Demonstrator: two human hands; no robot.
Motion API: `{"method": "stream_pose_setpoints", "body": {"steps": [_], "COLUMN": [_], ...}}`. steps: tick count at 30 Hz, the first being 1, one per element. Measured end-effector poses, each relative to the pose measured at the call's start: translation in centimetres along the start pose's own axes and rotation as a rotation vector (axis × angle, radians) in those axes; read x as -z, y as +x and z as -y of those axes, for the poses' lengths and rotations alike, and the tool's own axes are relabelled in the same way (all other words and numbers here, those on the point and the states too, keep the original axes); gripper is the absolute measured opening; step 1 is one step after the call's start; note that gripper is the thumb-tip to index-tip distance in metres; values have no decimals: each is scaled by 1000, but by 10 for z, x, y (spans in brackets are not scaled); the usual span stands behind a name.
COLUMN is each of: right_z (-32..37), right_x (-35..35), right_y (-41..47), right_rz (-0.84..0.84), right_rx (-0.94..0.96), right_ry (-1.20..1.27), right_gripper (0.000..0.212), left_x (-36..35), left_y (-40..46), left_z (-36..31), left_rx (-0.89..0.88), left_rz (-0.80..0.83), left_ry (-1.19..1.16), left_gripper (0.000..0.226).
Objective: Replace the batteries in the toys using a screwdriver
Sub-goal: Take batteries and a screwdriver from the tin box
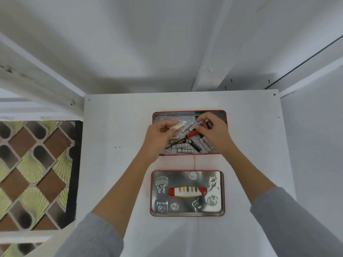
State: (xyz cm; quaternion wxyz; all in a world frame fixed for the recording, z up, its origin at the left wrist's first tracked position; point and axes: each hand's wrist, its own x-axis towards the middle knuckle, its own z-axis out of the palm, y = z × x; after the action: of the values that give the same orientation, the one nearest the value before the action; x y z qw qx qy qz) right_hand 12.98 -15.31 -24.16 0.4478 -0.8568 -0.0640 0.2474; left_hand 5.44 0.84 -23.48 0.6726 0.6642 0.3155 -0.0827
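Batteries lie loose in the open red tin at the middle of the white desk, mixed white and black cells on a printed sheet. Both my hands are over that tin. My left hand pinches 1 white battery between thumb and fingertips, near the tin's far left part. My right hand has its fingers curled on another white battery, with a dark cell caught under the same fingers. The orange-handled screwdriver rests in the tin between my 2 hands. Nearer the desk's front edge sits the tin's lid, upturned, with the striped toy lying in its middle.
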Motion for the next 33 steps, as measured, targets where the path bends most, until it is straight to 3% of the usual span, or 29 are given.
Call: {"method": "stream_pose_setpoints", "body": {"steps": [6, 11, 15, 19, 29, 33], "right_z": [-1, 0, 0, -3, -8, -5], "right_x": [-24, -31, -27, -24, -26, -7], "right_y": [23, 26, 20, 12, 21, 5], "right_rz": [98, 122, 84, 61, 186, 7], "right_rx": [117, 112, 135, 165, 207, 50], "right_ry": [-544, -701, -602, -586, -725, -370], "right_gripper": [27, 21, 18, 19, 23, 21], "left_x": [26, 31, 24, 13, 5, -3], "left_y": [-15, -16, -12, -2, 7, 20], "left_z": [-9, -20, -28, -28, -19, -9], "left_rx": [16, 15, 15, 27, 13, 8], "left_rz": [38, 14, 17, 14, 50, -23], "left_ry": [-74, -289, -510, -565, -424, -97], "left_gripper": [22, 11, 17, 9, 22, 23]}}
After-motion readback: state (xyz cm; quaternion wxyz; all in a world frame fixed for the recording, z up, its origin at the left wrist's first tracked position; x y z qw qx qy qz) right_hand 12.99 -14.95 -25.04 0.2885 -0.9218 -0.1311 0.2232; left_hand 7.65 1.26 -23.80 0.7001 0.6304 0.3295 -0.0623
